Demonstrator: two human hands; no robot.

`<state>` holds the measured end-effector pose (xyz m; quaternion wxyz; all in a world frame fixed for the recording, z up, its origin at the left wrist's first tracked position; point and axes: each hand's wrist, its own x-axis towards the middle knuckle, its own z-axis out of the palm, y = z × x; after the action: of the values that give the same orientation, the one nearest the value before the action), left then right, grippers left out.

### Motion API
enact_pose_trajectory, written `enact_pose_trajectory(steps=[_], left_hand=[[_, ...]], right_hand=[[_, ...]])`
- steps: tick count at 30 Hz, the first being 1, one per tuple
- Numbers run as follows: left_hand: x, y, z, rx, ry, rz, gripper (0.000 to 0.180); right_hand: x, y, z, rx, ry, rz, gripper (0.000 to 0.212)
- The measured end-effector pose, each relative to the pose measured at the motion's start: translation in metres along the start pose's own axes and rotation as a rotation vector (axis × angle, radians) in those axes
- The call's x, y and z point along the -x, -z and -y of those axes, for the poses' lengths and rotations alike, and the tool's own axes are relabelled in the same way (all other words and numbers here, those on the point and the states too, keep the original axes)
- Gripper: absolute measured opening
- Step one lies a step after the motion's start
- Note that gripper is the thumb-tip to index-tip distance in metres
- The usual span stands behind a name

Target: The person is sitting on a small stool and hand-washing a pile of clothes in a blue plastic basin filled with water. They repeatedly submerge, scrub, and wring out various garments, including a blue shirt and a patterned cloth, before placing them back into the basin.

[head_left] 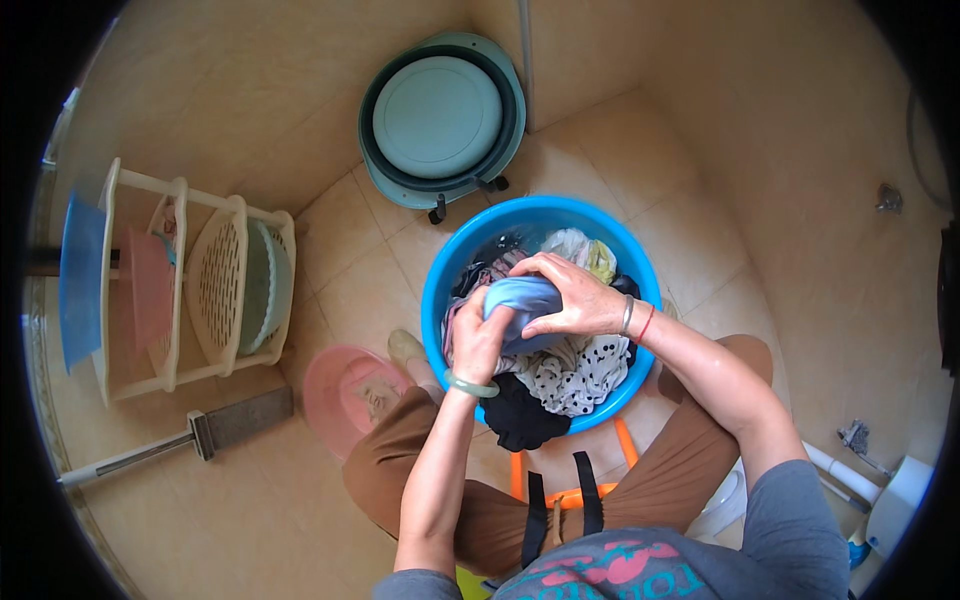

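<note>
Both my hands grip a bunched light-blue cloth above the middle of a round blue basin. My left hand, with a green bangle at its wrist, has its fingers closed on the near left side of the cloth. Curved over its right side, my right hand pinches it between thumb and fingers. Beneath lie wet-looking clothes: a white black-dotted garment, a black garment hanging over the basin's near edge, and white and yellow cloth toward the back. The light-blue cloth's underside is hidden.
A pink basin sits on the floor beside my left leg. Behind the blue basin, a folded teal tub leans on the wall. To the left are a cream rack and a mop. An orange frame stands between my legs.
</note>
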<state>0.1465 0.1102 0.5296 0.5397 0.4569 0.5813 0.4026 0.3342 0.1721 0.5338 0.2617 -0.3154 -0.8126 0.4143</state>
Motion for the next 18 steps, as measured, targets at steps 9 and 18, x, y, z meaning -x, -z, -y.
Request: enact_pose_trajectory(steps=[9, 18], left_hand=[[0.012, 0.043, -0.051, 0.644, 0.067, 0.062, 0.046], [0.014, 0.072, 0.022, -0.177, 0.052, -0.034, 0.031]], right_hand=[[0.012, -0.017, -0.016, -0.775, -0.496, -0.331, 0.028], [0.023, -0.014, -0.012, 0.166, -0.273, 0.066, 0.068]])
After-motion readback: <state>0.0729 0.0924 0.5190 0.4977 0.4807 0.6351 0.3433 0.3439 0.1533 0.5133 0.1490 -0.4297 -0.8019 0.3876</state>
